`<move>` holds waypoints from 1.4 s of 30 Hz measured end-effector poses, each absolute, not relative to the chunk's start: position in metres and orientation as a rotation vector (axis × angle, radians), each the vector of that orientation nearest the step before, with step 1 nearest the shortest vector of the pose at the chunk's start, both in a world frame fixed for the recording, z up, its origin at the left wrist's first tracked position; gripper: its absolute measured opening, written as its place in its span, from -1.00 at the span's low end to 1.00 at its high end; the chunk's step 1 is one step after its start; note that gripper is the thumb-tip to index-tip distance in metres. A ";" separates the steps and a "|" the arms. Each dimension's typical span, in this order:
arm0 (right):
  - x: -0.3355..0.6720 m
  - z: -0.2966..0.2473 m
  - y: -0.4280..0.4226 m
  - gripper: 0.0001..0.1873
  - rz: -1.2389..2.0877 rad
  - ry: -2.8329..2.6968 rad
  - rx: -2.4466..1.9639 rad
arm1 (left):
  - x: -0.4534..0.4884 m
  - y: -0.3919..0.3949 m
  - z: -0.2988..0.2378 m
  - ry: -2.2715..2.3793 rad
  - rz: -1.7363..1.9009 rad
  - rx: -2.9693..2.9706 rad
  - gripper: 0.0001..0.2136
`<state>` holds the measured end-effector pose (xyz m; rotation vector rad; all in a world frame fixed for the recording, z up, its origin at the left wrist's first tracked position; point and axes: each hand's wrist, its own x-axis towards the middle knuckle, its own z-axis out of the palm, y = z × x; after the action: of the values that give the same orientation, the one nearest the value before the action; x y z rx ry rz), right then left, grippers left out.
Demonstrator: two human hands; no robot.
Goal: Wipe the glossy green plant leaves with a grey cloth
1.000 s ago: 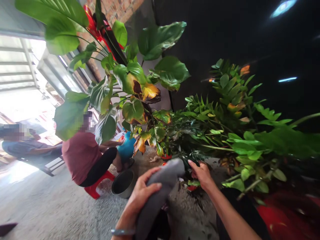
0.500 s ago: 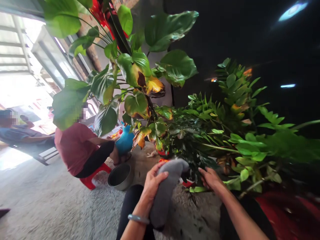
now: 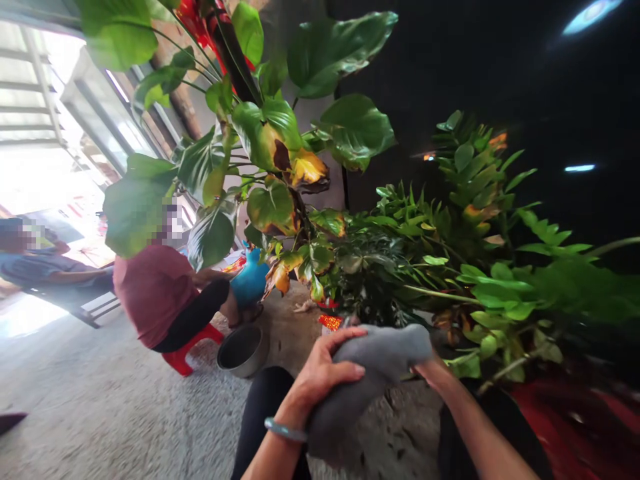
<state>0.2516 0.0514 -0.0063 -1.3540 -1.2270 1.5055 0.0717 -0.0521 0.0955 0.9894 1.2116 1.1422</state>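
Observation:
My left hand [image 3: 323, 375], with a pale bangle at its wrist, is closed round a soft grey sock-shaped cloth piece [image 3: 385, 350]. Its thumb and fingers press on the cloth from above. The piece looks plump and lies bent over my lap, one end pointing right and the other hanging down. At the right end of the cloth is my right hand [image 3: 433, 371]. Most of its fingers are hidden behind the grey cloth, so I cannot see how they are placed.
Leafy potted plants [image 3: 370, 267] spread close in front. Left of my knee stands a grey basin [image 3: 243, 350] on the concrete floor. A person in a red shirt [image 3: 155, 287] sits on a red stool [image 3: 187, 350] beside a blue rounded object [image 3: 249, 283]. Another person reclines farther left.
The grey cloth piece has tilted over to the right. My right hand, earlier apart from it with the fingers in view, is now at its right end, partly hidden.

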 end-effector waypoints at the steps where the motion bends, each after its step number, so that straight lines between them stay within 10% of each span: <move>1: 0.252 -0.005 0.052 -0.70 1.511 -1.230 -1.374 | 0.067 -0.051 0.107 1.199 1.245 1.005 -0.45; 21: 0.247 0.002 0.056 -0.67 1.584 -1.439 -1.467 | 0.084 -0.006 0.124 1.167 1.282 1.126 -0.38; 28: 0.251 -0.006 0.049 -0.63 1.642 -1.521 -1.519 | 0.070 -0.036 0.097 1.380 0.743 1.425 -0.51; 36: 0.245 0.003 0.056 -0.73 1.551 -1.378 -1.480 | 0.032 -0.035 0.150 1.356 1.827 0.963 -0.32; 42: 0.240 0.006 0.056 -0.78 1.569 -1.309 -1.500 | 0.063 -0.028 0.082 1.559 1.347 0.888 -0.50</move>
<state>0.2399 0.0558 0.0059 -1.4998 -1.3095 1.5686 0.0633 -0.0279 0.0825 0.8884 1.5594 1.3466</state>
